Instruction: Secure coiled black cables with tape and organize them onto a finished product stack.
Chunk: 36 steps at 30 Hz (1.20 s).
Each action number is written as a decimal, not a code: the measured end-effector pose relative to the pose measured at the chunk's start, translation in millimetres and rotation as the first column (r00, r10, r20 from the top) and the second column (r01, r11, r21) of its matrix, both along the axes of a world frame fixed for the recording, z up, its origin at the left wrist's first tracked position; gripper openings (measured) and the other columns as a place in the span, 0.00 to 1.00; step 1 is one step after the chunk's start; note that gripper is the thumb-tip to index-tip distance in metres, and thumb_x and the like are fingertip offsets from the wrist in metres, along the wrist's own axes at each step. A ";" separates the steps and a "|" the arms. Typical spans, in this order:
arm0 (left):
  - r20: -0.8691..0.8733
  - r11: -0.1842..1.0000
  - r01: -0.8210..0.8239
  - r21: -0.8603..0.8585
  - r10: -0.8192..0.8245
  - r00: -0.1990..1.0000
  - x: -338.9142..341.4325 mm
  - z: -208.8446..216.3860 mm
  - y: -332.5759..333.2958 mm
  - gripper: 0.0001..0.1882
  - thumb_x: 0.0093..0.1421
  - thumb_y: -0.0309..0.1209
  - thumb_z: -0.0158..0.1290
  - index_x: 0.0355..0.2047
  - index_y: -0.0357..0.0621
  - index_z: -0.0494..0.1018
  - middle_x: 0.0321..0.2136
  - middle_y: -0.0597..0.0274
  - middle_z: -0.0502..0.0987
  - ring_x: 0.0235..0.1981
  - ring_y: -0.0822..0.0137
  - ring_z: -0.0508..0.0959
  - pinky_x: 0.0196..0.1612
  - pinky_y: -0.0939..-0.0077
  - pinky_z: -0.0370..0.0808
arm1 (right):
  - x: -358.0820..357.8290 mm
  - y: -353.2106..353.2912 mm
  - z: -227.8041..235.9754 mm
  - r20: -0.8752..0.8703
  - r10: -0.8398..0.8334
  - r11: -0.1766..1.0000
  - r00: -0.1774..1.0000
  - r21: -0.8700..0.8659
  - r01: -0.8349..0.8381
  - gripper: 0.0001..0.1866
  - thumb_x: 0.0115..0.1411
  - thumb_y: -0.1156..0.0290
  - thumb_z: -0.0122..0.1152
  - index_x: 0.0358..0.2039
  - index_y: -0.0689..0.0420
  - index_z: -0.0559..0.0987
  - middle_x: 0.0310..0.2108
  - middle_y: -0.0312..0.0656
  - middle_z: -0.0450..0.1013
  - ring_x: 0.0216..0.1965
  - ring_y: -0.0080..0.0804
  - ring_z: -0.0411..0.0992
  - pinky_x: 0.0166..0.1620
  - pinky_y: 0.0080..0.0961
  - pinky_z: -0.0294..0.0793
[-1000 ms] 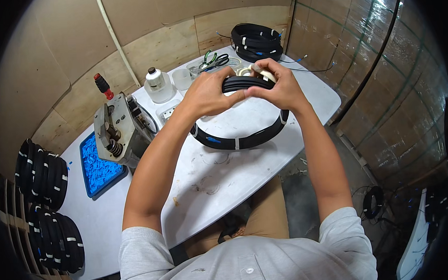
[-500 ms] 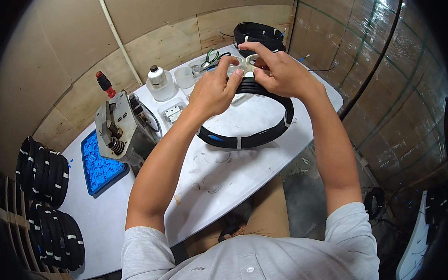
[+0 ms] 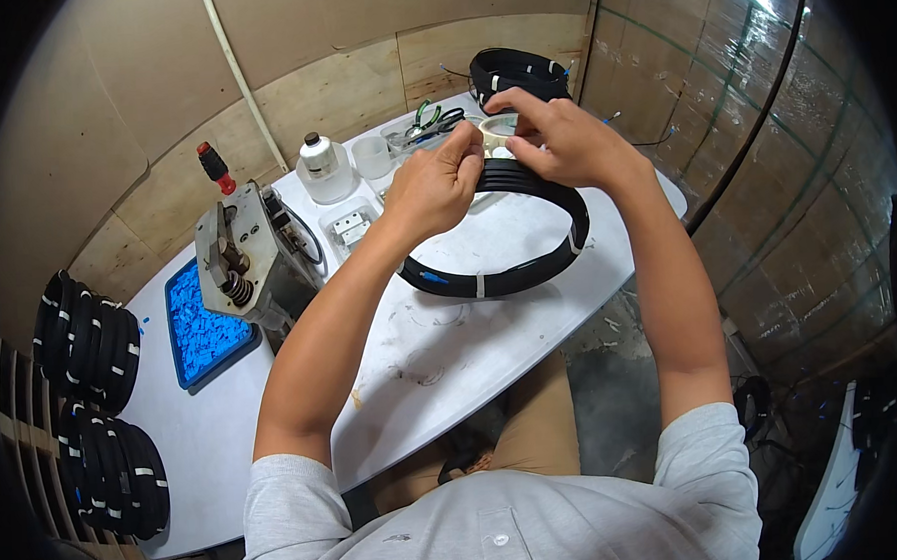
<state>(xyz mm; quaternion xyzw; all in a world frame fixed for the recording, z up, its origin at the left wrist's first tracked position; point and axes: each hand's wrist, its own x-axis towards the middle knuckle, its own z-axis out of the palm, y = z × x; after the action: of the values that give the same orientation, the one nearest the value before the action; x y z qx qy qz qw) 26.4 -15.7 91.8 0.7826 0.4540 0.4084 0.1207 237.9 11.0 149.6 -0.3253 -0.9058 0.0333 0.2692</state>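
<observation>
A coil of black cable (image 3: 529,279), bound with white tape bands and showing a blue connector (image 3: 434,278) on its near side, stands tilted above the white table. My left hand (image 3: 432,186) is closed at the coil's far left part, thumb and fingers pressed together; whether a small strip is also pinched there cannot be made out. Just right of it, my right hand (image 3: 571,145) arches over the coil's far edge, index finger and thumb apart, the other fingers partly hidden. Behind the fingers lies a roll of pale tape (image 3: 499,126).
A metal hand press (image 3: 247,251) stands left, beside a blue tray (image 3: 184,377) of small blue parts. Behind are a white bottle (image 3: 317,156), a plastic cup (image 3: 371,157) and green-handled pliers (image 3: 423,114). More black coils (image 3: 520,72) sit at the back and in left stacks (image 3: 101,345).
My left thumb and fingers have come together from a slightly parted pose. My right hand has shifted slightly right, widening the gap between the hands. The coil stays nearly in place.
</observation>
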 end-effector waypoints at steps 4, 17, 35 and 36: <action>0.034 1.000 -0.001 0.016 0.001 0.999 -4.1 -2.6 1.1 0.09 0.66 0.36 0.44 0.44 0.49 0.66 0.25 0.52 0.77 0.28 0.47 0.78 0.33 0.57 0.71 | 15.0 10.2 0.4 -0.054 -0.080 0.992 0.995 -0.103 0.074 0.13 0.60 0.65 0.67 0.40 0.59 0.78 0.27 0.46 0.79 0.29 0.36 0.78 0.37 0.31 0.76; -0.296 0.999 -0.041 0.020 0.046 0.954 -3.1 6.0 -1.4 0.43 0.46 0.72 0.56 0.32 0.37 0.74 0.20 0.45 0.78 0.28 0.43 0.81 0.33 0.52 0.76 | 1.5 -21.8 52.8 -0.017 -0.452 0.886 0.892 0.103 0.452 0.19 0.62 0.58 0.61 0.28 0.63 0.82 0.20 0.55 0.74 0.24 0.52 0.74 0.32 0.42 0.73; -0.291 0.994 -0.049 0.101 0.077 0.953 10.4 3.0 -4.1 0.42 0.50 0.66 0.58 0.53 0.48 0.66 0.24 0.47 0.81 0.29 0.42 0.82 0.30 0.51 0.77 | -53.4 -39.0 81.7 0.484 -0.488 0.849 0.726 0.070 0.524 0.16 0.57 0.64 0.65 0.33 0.69 0.82 0.29 0.60 0.78 0.30 0.53 0.79 0.36 0.41 0.79; -0.307 0.995 -0.041 0.094 0.069 0.949 10.3 3.1 -3.9 0.39 0.52 0.65 0.58 0.53 0.50 0.67 0.25 0.49 0.81 0.30 0.43 0.82 0.31 0.51 0.77 | -53.7 -39.5 80.6 0.486 -0.487 0.848 0.726 0.064 0.526 0.16 0.56 0.65 0.65 0.33 0.69 0.82 0.30 0.60 0.78 0.31 0.53 0.79 0.36 0.40 0.79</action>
<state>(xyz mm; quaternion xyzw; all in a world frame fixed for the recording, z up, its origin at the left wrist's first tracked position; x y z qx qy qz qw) 36.6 -19.6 94.9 0.8286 0.4708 0.3029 0.0024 184.2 -28.5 230.2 -0.5679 -0.8180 -0.0887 0.0196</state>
